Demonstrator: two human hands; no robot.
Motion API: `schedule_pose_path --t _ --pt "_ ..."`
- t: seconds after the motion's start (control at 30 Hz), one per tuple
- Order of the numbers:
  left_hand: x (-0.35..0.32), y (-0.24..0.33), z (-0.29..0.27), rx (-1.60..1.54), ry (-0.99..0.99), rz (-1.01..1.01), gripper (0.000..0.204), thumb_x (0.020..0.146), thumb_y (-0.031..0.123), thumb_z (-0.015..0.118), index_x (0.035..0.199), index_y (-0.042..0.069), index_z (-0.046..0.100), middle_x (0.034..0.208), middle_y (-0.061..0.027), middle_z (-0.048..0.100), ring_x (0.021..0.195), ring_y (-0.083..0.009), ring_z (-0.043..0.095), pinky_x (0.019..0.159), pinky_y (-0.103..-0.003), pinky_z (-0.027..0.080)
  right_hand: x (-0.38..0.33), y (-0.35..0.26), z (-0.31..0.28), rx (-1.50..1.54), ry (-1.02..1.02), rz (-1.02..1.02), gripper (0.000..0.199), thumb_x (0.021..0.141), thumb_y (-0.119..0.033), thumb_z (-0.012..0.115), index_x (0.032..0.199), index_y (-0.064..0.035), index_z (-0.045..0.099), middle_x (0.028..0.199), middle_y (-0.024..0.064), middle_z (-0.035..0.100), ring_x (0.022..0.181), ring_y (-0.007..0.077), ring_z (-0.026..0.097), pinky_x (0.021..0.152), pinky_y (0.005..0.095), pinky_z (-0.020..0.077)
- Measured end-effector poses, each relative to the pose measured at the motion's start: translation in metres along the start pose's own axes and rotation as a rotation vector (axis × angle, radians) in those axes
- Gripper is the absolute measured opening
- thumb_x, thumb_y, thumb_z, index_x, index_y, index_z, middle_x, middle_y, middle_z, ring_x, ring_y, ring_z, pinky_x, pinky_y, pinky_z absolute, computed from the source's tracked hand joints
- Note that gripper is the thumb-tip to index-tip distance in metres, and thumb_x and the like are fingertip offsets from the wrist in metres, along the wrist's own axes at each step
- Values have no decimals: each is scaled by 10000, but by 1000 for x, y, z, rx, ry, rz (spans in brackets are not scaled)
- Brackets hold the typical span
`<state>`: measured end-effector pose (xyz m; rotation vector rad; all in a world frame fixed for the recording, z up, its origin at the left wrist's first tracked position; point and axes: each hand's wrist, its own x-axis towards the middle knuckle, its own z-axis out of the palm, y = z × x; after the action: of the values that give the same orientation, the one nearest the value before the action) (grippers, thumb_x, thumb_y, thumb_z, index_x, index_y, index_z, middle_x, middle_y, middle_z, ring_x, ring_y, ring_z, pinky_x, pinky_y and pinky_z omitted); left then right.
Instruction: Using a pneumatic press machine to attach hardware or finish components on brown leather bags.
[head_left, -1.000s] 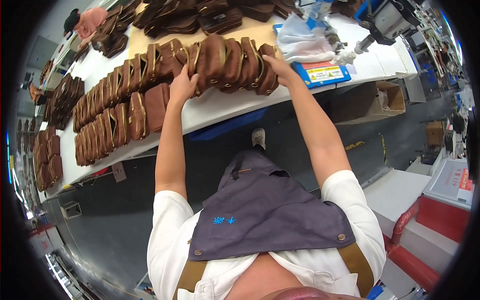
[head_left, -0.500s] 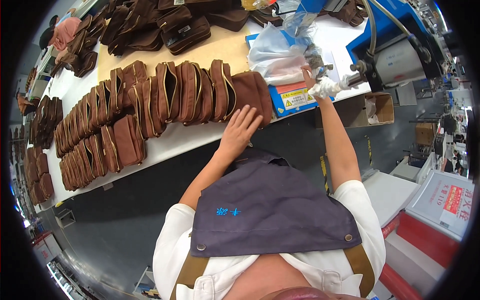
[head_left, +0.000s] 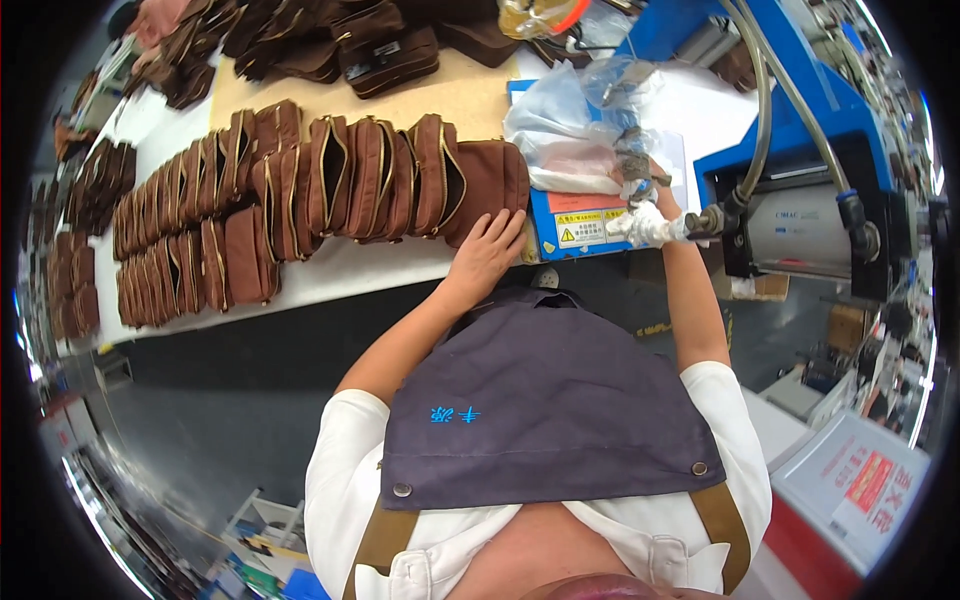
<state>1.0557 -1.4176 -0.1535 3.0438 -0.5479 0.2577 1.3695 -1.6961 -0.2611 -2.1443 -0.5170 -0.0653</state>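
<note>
The two hands are well apart. The left hand (head_left: 487, 245), just off the middle of the view toward twelve o'clock, lies palm down with fingers slightly spread on the near edge of the end bag (head_left: 497, 170); it does not wrap around it. The right hand (head_left: 663, 193), at two o'clock, is mostly hidden behind the machine's white-wrapped tip (head_left: 650, 226), so whether it grips anything cannot be told.

The likeliest trouble is a pinch: that hand is close to the metal parts, and any movement of the machine (head_left: 800, 235) could catch it. The loose plastic sheet (head_left: 555, 120) might snag there too. A hard push toward nine o'clock could topple the row of bags (head_left: 370, 180), and a pull toward six could drag the end bag off the nearby edge of the table (head_left: 400, 265).

The end bag, at twelve o'clock, is reddish brown with rounded corners and a plain, broad side. It seems to lean on its neighbour, whose gold zip gapes over a dark inside.
</note>
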Motion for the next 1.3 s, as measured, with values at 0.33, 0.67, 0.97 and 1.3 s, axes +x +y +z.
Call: schedule_pose_path --t 0.33,0.67,0.97,1.3 --pt "2 12 -3 237 13 -200 260 779 193 583 1028 125 560 1007 -55 487 822 -177 485 655 -305 381 17 -11 -1 392 -199 40 219 892 -100 597 1099 -59 657 849 38 654 727 116 576 646 251 448" --pt "1 19 -16 41 142 -618 175 765 122 623 882 134 493 833 -51 499 753 -225 569 608 -357 434 25 -13 -34 722 -300 243 239 894 -96 594 1122 -57 654 840 27 650 702 93 558 628 228 432" --pt "-63 34 -45 -200 606 -995 234 807 9 582 1018 96 532 935 -113 549 755 -346 598 640 -422 500 46 -115 -69 766 -214 310 405 923 -222 642 1246 7 559 867 21 609 761 67 549 702 199 461" --pt "-67 22 -67 -502 479 -1376 193 778 76 652 934 54 539 753 -113 552 714 -329 584 644 -427 462 123 -319 -189 288 -41 -224 354 946 -189 601 1230 19 568 1129 122 661 1045 156 632 881 254 521"
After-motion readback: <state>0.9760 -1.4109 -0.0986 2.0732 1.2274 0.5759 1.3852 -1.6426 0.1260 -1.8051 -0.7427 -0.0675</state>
